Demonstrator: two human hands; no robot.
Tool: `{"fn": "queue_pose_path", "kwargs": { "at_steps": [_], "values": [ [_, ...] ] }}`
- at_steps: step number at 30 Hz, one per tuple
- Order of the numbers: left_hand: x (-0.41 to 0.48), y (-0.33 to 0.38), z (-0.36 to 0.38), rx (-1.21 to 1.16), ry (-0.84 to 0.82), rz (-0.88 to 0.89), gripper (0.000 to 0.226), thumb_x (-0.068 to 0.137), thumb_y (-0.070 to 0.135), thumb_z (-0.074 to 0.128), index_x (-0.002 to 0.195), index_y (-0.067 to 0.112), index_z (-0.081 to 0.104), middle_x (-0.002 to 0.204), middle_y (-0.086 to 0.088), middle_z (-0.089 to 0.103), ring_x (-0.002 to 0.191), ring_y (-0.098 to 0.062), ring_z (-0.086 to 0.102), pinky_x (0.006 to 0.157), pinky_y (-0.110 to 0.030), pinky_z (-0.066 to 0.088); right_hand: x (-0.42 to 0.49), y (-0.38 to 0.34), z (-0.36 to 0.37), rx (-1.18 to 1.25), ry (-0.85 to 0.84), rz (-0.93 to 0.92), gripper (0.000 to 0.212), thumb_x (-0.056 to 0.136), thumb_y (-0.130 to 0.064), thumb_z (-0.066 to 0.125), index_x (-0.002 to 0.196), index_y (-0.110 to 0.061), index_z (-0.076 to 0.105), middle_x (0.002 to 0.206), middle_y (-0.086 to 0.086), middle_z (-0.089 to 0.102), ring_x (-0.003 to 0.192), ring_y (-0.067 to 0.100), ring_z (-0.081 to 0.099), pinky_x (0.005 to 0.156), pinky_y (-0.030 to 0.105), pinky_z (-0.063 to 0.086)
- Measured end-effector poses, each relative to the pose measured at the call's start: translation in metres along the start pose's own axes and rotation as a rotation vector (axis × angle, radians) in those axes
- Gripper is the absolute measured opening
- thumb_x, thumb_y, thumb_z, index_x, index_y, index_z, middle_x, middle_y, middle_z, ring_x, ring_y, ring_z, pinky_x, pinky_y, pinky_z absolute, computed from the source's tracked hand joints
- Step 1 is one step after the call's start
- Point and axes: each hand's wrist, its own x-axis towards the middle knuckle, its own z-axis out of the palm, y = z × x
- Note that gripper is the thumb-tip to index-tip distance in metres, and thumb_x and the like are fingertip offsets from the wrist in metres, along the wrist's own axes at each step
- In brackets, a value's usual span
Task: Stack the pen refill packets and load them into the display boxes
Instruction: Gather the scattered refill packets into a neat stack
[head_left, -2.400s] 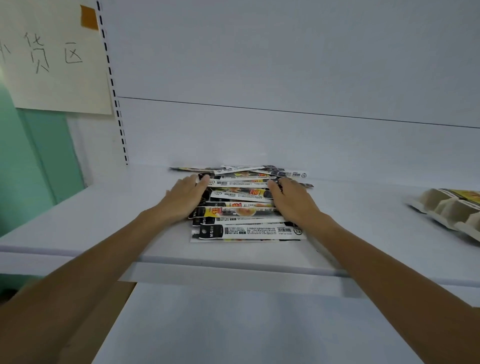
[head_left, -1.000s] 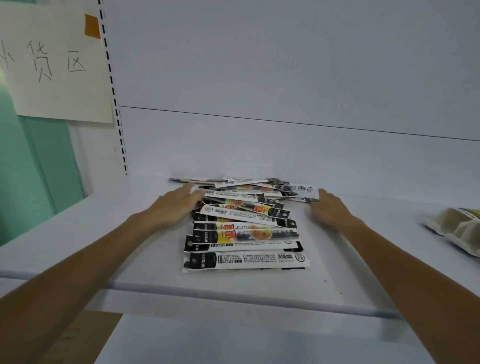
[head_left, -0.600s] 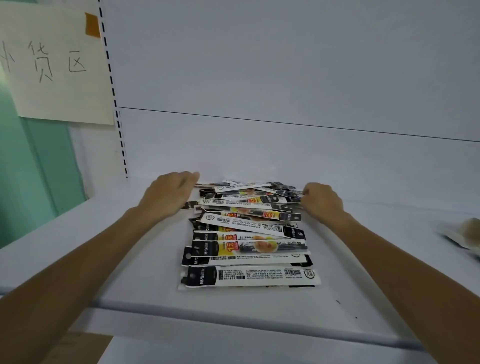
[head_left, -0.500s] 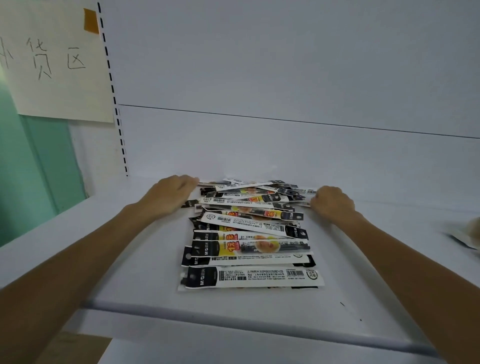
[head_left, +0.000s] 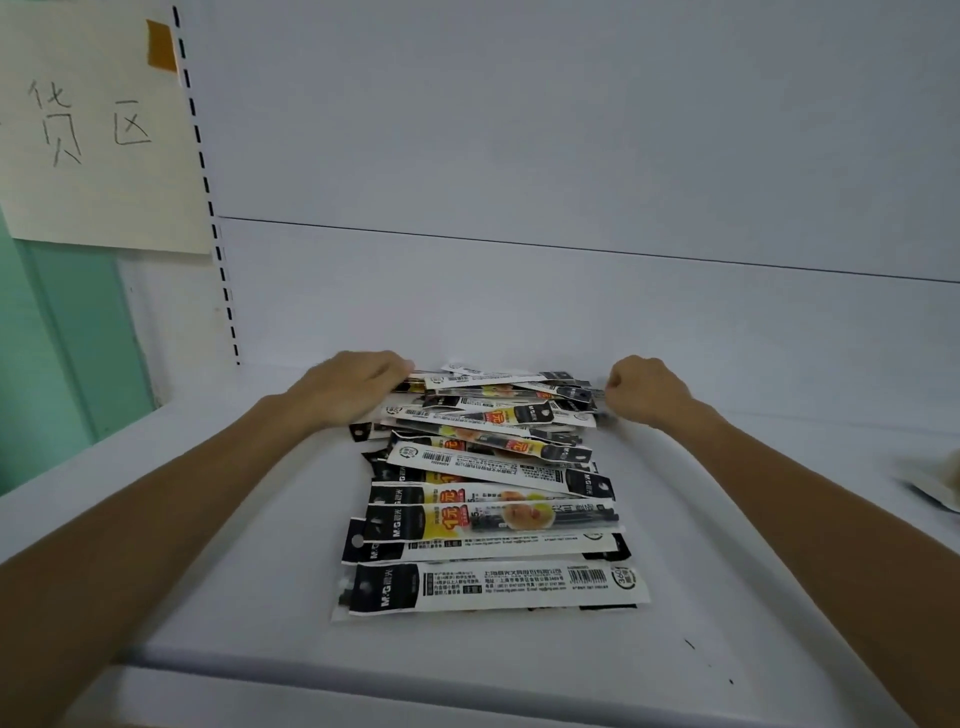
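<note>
Together, a person's left hand (head_left: 358, 391) and right hand (head_left: 645, 391) curl their fingers round opposite ends of the farthest pen refill packets (head_left: 493, 519). The packets lie crosswise in a loose, overlapping pile on a white shelf (head_left: 234, 571). A handwritten paper sign (head_left: 93, 130) hangs at upper left.

Pile of packets (head_left: 488, 519) mid-shelf (head_left: 208, 571), overlapping from front edge back toward the rear wall. Left hand (head_left: 353, 389) on the far-left packet ends, right hand (head_left: 647, 395) on the far-right ends. Paper sign (head_left: 98, 130) on the wall, upper left.
</note>
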Motion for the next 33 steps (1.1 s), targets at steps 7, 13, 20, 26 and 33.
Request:
{"fn": "queue_pose_path", "kwargs": {
  "at_steps": [7,13,20,26,33],
  "values": [
    [0.024,-0.042,0.008,-0.058,-0.062,-0.383,0.075,0.091,0.064,0.009,0.147,0.015,0.018,0.154,-0.009,0.023,0.14,-0.029,0.023,0.114,-0.047,0.015,0.013,0.008,0.013,0.221,-0.001,0.111,0.031,0.097,-0.024,0.03,0.089,-0.001,0.049,0.104,0.021,0.05,0.098,0.033,0.045,0.077,0.031,0.03],
    [0.025,-0.025,0.02,-0.077,-0.076,-0.255,0.077,0.087,0.071,0.007,0.143,0.023,0.028,0.15,-0.003,0.033,0.137,-0.027,0.029,0.113,-0.053,0.015,0.0,-0.026,0.027,0.366,0.008,-0.069,0.041,0.099,-0.041,0.033,0.087,-0.008,0.053,0.08,0.004,0.055,0.074,0.018,0.053,0.064,0.026,0.034],
    [0.016,-0.037,0.01,-0.142,-0.051,-0.251,0.069,0.093,0.057,0.01,0.146,0.016,0.026,0.151,-0.005,0.03,0.139,-0.024,0.025,0.113,-0.038,0.015,0.016,-0.001,0.037,0.248,0.106,0.133,0.051,0.091,-0.043,0.029,0.106,0.0,0.051,0.11,0.022,0.048,0.105,0.037,0.046,0.085,0.041,0.039],
    [0.023,-0.035,0.018,-0.185,-0.089,-0.277,0.072,0.087,0.07,0.006,0.145,0.03,0.026,0.15,0.003,0.034,0.14,-0.023,0.026,0.114,-0.054,0.009,0.011,0.0,0.033,0.259,0.175,0.187,0.046,0.094,-0.035,0.037,0.115,0.004,0.048,0.118,0.023,0.047,0.114,0.039,0.042,0.092,0.042,0.037],
    [0.022,-0.009,0.021,-0.157,-0.064,-0.222,0.058,0.097,0.054,0.013,0.129,0.019,0.046,0.127,-0.001,0.053,0.121,-0.026,0.046,0.11,-0.049,0.022,0.009,-0.007,0.029,0.475,0.139,0.121,0.037,0.092,-0.026,0.046,0.06,-0.011,0.04,0.057,0.002,0.04,0.058,0.017,0.038,0.052,0.027,0.029]
  ]
}}
